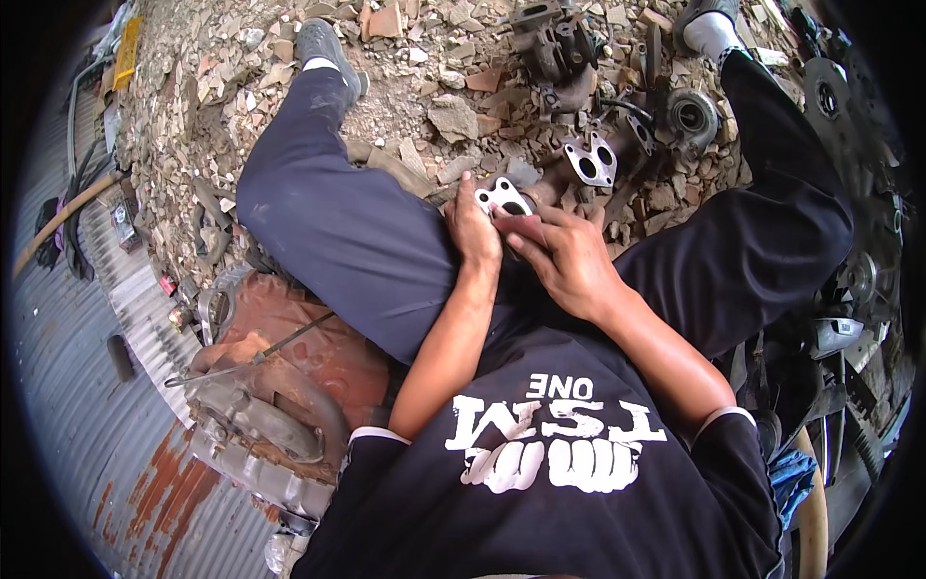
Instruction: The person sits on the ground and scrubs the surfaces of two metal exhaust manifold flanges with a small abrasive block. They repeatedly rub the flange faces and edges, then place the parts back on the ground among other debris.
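Note:
My left hand (474,226) grips the near end of a cast metal manifold, beside its bright flange (499,189), which has bolt holes and a larger port. My right hand (575,253) pinches a folded reddish-brown sheet, probably sandpaper (522,228), against the flange face. The sheet and fingers hide part of the port. Farther out, a second bare-metal flange (591,161) with two large ports shows on what seems to be the same rusty casting (548,186). Both hands are between my spread knees.
Broken tile and stone rubble (452,119) covers the ground. A turbocharger housing (691,119) and a dark metal assembly (553,51) lie ahead. An engine block (289,362) with a dipstick (289,336) stands left, by corrugated metal sheeting (79,347). Metal parts (857,279) crowd the right.

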`<action>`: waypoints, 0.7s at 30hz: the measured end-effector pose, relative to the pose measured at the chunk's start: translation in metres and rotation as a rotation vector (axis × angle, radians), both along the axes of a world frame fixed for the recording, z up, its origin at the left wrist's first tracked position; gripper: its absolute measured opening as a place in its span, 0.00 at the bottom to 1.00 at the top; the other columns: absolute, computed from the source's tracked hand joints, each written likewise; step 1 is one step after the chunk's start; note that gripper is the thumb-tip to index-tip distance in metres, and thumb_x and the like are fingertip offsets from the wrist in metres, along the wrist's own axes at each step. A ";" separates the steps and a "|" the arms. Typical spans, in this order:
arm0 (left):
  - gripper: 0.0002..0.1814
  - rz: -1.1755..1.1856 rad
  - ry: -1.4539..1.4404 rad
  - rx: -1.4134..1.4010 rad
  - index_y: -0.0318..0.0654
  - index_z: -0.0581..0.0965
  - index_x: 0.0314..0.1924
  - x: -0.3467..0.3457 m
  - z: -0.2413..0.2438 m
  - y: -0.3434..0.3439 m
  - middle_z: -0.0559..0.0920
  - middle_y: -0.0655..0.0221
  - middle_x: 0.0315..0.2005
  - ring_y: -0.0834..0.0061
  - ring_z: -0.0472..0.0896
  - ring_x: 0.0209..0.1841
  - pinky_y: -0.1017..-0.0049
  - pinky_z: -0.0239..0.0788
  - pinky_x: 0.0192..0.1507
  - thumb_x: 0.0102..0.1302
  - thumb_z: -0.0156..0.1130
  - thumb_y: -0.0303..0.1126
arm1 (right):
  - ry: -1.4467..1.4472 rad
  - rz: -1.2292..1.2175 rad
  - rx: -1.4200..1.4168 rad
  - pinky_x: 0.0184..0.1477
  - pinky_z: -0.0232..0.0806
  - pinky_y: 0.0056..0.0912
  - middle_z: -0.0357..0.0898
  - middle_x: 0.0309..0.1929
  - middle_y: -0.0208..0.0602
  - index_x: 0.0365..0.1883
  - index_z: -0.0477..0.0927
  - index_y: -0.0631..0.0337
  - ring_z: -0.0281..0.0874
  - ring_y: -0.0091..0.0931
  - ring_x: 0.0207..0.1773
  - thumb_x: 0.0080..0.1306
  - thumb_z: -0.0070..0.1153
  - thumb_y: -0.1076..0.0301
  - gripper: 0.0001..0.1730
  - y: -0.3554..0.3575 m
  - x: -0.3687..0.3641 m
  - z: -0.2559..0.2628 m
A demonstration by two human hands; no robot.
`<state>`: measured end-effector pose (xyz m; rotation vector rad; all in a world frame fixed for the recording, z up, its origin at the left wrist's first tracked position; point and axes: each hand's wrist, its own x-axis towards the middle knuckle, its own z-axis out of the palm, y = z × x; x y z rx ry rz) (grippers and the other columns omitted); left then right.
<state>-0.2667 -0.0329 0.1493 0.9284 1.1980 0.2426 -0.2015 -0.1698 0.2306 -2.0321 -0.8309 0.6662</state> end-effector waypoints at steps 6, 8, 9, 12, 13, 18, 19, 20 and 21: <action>0.27 -0.054 -0.055 0.049 0.25 0.82 0.43 -0.016 -0.022 0.008 0.84 0.63 0.33 0.74 0.81 0.33 0.74 0.75 0.40 0.78 0.46 0.46 | 0.031 0.046 -0.036 0.45 0.57 0.47 0.76 0.32 0.37 0.53 0.85 0.49 0.78 0.37 0.40 0.71 0.57 0.61 0.14 0.011 0.006 -0.013; 0.28 -0.187 -0.046 0.002 0.24 0.80 0.49 -0.010 -0.002 0.009 0.85 0.59 0.40 0.72 0.83 0.37 0.74 0.77 0.45 0.79 0.43 0.47 | 0.067 0.089 -0.040 0.43 0.61 0.41 0.78 0.34 0.39 0.53 0.85 0.53 0.79 0.36 0.39 0.72 0.57 0.63 0.14 -0.010 0.007 -0.006; 0.30 -0.173 -0.010 -0.051 0.24 0.78 0.52 -0.002 0.008 0.011 0.85 0.58 0.39 0.71 0.83 0.34 0.73 0.78 0.44 0.79 0.41 0.48 | 0.093 0.111 -0.052 0.42 0.65 0.37 0.80 0.35 0.40 0.54 0.84 0.56 0.80 0.35 0.39 0.72 0.58 0.64 0.15 -0.020 0.010 -0.003; 0.31 -0.125 -0.095 -0.259 0.23 0.78 0.52 0.002 0.005 0.019 0.85 0.59 0.34 0.69 0.84 0.34 0.71 0.79 0.42 0.79 0.39 0.48 | 0.306 -0.199 0.139 0.42 0.71 0.27 0.85 0.41 0.38 0.56 0.83 0.62 0.82 0.26 0.40 0.74 0.56 0.69 0.15 -0.028 0.007 -0.010; 0.30 -0.101 -0.120 -0.265 0.23 0.79 0.50 0.000 0.003 0.020 0.85 0.59 0.34 0.69 0.84 0.34 0.71 0.79 0.42 0.78 0.41 0.48 | 0.521 -0.356 0.123 0.42 0.70 0.24 0.84 0.39 0.31 0.54 0.84 0.64 0.80 0.20 0.41 0.76 0.55 0.66 0.15 -0.024 0.012 -0.011; 0.28 -0.017 -0.105 -0.284 0.22 0.79 0.51 0.008 0.011 0.022 0.85 0.57 0.41 0.69 0.85 0.40 0.72 0.79 0.44 0.77 0.47 0.46 | 0.920 -1.004 0.380 0.34 0.61 0.19 0.78 0.30 0.22 0.41 0.84 0.64 0.68 0.13 0.31 0.77 0.55 0.56 0.18 0.000 0.055 -0.017; 0.28 0.001 -0.086 -0.296 0.22 0.79 0.52 0.009 0.013 0.022 0.85 0.57 0.42 0.70 0.84 0.41 0.72 0.79 0.45 0.77 0.46 0.46 | 0.922 -0.998 0.393 0.34 0.61 0.19 0.78 0.31 0.22 0.41 0.84 0.64 0.68 0.13 0.31 0.77 0.55 0.56 0.18 -0.001 0.056 -0.021; 0.29 -0.024 -0.076 -0.294 0.22 0.79 0.53 0.007 0.011 0.025 0.85 0.57 0.46 0.71 0.84 0.41 0.73 0.79 0.45 0.78 0.45 0.46 | 0.922 -0.992 0.406 0.35 0.61 0.19 0.78 0.31 0.22 0.41 0.84 0.64 0.68 0.13 0.31 0.77 0.55 0.56 0.18 -0.002 0.056 -0.025; 0.30 -0.036 -0.063 -0.291 0.22 0.78 0.55 0.009 0.013 0.025 0.85 0.58 0.41 0.70 0.84 0.39 0.73 0.79 0.43 0.77 0.45 0.48 | 0.923 -0.983 0.421 0.35 0.61 0.19 0.78 0.31 0.22 0.42 0.84 0.64 0.68 0.13 0.31 0.77 0.55 0.56 0.18 -0.003 0.056 -0.028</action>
